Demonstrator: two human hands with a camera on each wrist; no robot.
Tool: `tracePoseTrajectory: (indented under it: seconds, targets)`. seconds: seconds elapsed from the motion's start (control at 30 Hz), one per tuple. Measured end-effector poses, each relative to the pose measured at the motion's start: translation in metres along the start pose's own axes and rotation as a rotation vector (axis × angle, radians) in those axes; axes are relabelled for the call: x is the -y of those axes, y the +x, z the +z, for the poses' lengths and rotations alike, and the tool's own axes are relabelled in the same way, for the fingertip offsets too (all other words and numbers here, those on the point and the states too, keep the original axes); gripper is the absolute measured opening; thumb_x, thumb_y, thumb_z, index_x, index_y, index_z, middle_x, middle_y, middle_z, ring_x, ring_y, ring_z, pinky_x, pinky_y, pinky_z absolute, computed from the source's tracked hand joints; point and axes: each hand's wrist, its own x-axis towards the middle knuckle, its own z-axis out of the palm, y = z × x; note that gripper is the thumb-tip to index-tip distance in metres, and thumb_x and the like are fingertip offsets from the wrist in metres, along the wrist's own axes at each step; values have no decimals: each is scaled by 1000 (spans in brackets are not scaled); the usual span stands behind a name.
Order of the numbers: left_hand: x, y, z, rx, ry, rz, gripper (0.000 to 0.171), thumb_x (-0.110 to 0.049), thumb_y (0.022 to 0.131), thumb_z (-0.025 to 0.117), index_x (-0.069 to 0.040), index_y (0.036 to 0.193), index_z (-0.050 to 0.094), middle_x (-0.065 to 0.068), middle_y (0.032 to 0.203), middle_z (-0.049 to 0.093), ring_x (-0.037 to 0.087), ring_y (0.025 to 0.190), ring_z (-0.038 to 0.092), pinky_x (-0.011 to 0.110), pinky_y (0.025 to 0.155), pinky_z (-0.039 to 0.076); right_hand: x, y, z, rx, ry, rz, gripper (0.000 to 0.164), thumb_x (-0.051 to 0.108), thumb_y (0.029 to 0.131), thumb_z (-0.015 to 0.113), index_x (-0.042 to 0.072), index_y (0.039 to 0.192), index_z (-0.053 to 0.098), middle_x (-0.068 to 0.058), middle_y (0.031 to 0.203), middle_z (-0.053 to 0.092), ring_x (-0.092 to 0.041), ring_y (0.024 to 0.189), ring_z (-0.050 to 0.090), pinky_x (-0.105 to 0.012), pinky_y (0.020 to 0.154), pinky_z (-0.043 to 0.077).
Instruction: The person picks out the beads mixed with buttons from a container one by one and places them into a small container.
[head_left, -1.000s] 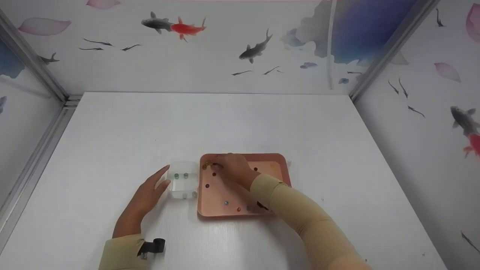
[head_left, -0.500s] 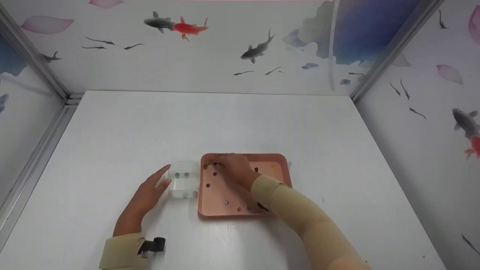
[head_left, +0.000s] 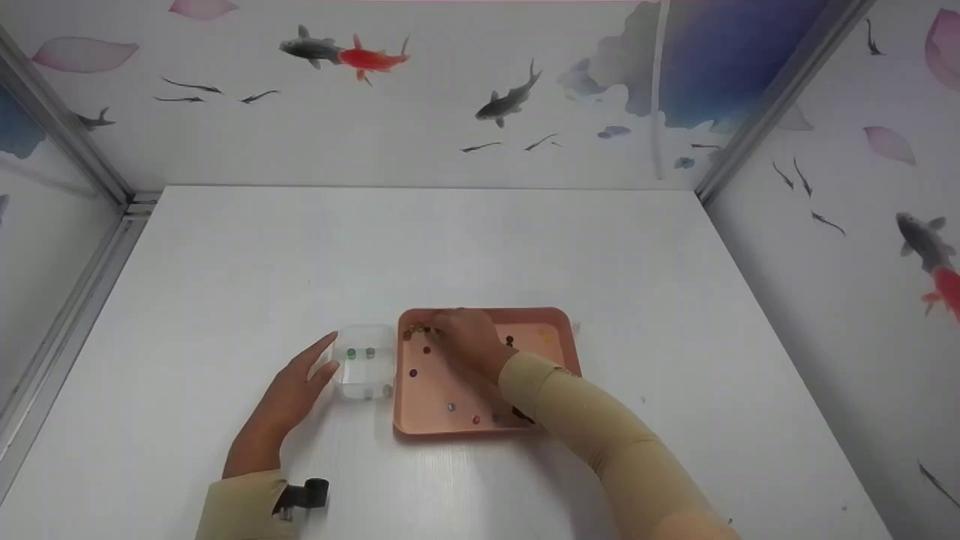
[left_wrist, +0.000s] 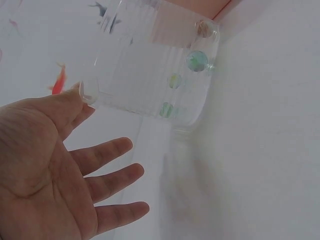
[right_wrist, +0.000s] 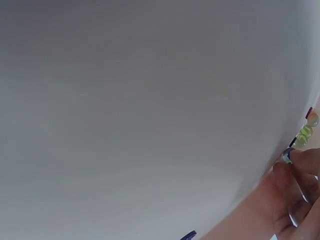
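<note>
A clear plastic box stands left of the tray, with several glass marbles along its bottom. My left hand touches the box's left side with thumb and index finger; in the left wrist view its other fingers are straight and spread. Over the far left corner of a pink tray, my right hand reaches down with bent fingers. The right wrist view shows its fingertips pinching a blue-and-clear marble. Yellow-green marbles lie in a row just beyond those fingertips.
Dark beads or discs lie scattered in the tray, with a blue-grey marble and a red one near its front edge. The right forearm covers the tray's front right corner. Printed walls enclose the white table.
Both hands, the box and the tray keep their places. The head view shifts slightly, and the right fingers move only a little at the tray's far left corner.
</note>
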Motion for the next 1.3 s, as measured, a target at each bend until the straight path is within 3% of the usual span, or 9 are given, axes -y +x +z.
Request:
tracePoseTrajectory:
  seconds: [0.07,0.23,0.4,0.47,0.57,0.63,0.73,1.0,1.3]
  targets:
    - [0,0,0,-5,5,6,56,-37,104,40,-18,155,23,20,158,20,44,144,15,60,114,14,0,0,0,-24,-65,-71,30,25,103,48,45,119,65,16,112,68,-1,96,60,-25,87,50]
    - [0,0,0,-10,6,1,56,-38,104,40,-18,155,24,19,158,20,43,144,16,60,115,15,0,0,-1,0,14,-31,33,27,104,43,48,117,64,19,118,65,0,104,58,-27,94,48]
    - [0,0,1,-16,0,-10,57,-40,104,39,-19,155,24,18,158,21,43,144,16,60,114,15,2,-2,-2,37,210,160,32,36,103,40,53,112,65,20,107,66,0,97,57,-28,94,47]
    - [1,0,1,-15,-5,-16,57,-40,104,39,-20,155,24,18,158,20,43,144,15,60,114,15,4,-3,-5,41,195,188,32,34,103,41,52,116,64,16,103,67,-4,93,58,-29,92,49]
    - [1,1,2,-15,-9,-22,57,-40,104,39,-20,155,24,18,159,20,42,145,15,60,114,14,7,-5,-10,28,77,133,33,25,103,47,44,124,63,9,101,69,-9,91,61,-29,88,51]
    - [1,1,3,-15,-10,-19,56,-39,104,39,-20,155,23,18,159,20,42,145,15,60,115,14,8,-6,-13,-6,-54,41,36,16,101,52,37,128,63,7,104,70,-10,95,64,-29,89,53]
    - [0,0,3,-16,-10,-10,56,-38,104,39,-19,155,24,18,158,20,42,144,15,60,115,14,10,-8,-18,-40,-72,23,33,12,99,55,28,125,67,6,109,71,-11,103,65,-28,91,53]
    - [-1,-1,2,-13,-18,-10,55,-37,105,39,-20,155,23,18,158,20,43,144,16,61,114,15,14,-7,-26,-50,-22,46,26,13,97,59,20,120,70,3,115,70,-13,111,63,-31,93,52]
    - [-1,0,2,-20,-33,-1,55,-36,105,39,-19,155,24,17,158,21,42,144,16,59,115,14,15,-8,-39,-121,144,67,28,16,98,59,15,125,66,-1,119,68,-17,99,66,-34,81,56]
